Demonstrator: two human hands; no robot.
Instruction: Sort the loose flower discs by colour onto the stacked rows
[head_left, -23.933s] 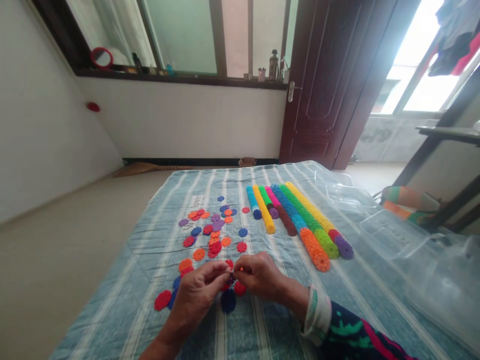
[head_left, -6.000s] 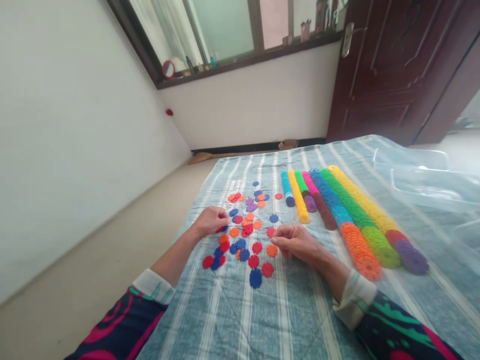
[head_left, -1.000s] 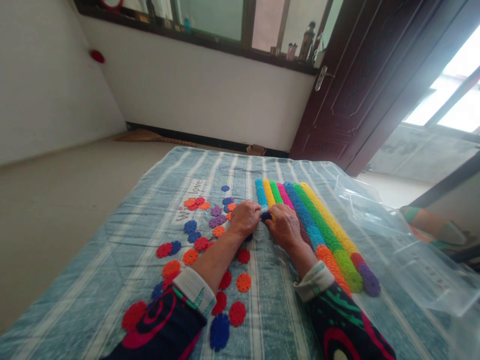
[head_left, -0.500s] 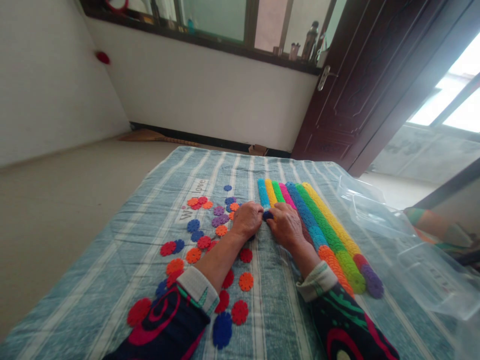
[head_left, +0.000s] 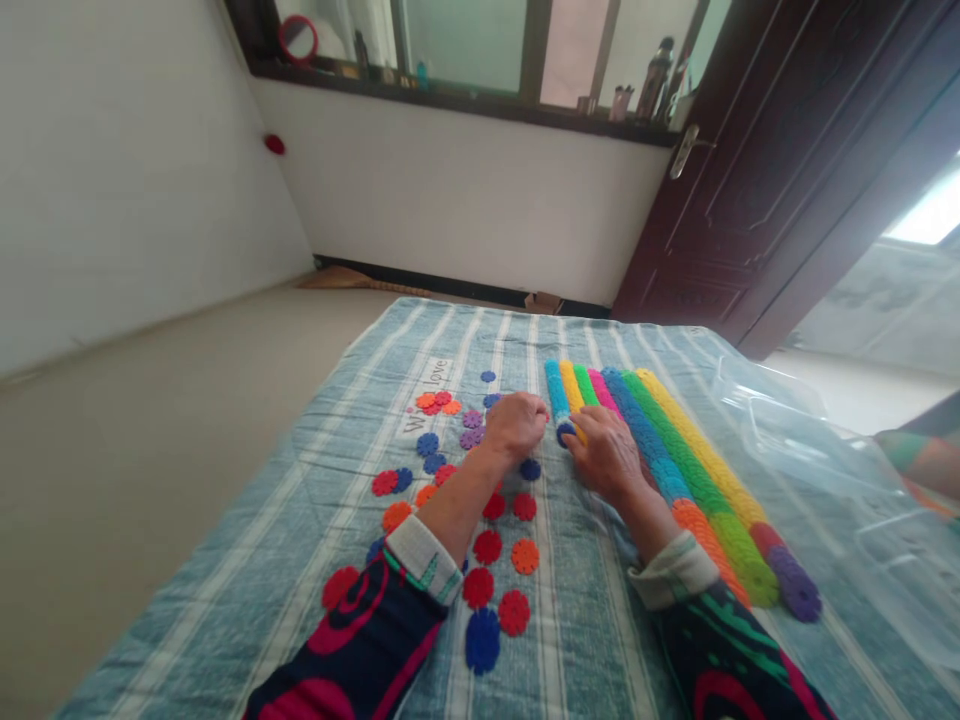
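My left hand (head_left: 516,425) is closed above the loose discs, just left of the rows; whatever its fingertips hold is hidden. My right hand (head_left: 604,448) bends over the near ends of the short rows. Its thumb and fingers grip the dark blue end (head_left: 566,433) of a light blue row of notched plastic discs (head_left: 556,388). Beside that lie yellow (head_left: 571,384), green and pink rows, partly covered by the hand. Loose notched discs in red (head_left: 487,546), orange (head_left: 525,556), purple (head_left: 472,419) and blue (head_left: 482,640) are scattered around my left forearm.
Longer rows, one blue to orange and one yellow to purple (head_left: 697,455), lie on the right of the striped cloth (head_left: 247,560). Clear plastic containers (head_left: 817,440) stand at the right edge. Beyond are a wall, a dark door (head_left: 750,180) and a window ledge.
The view has swung left, so everything sits farther right. My left hand has drawn away from the dark blue disc at the row's end, while my right hand stays there.
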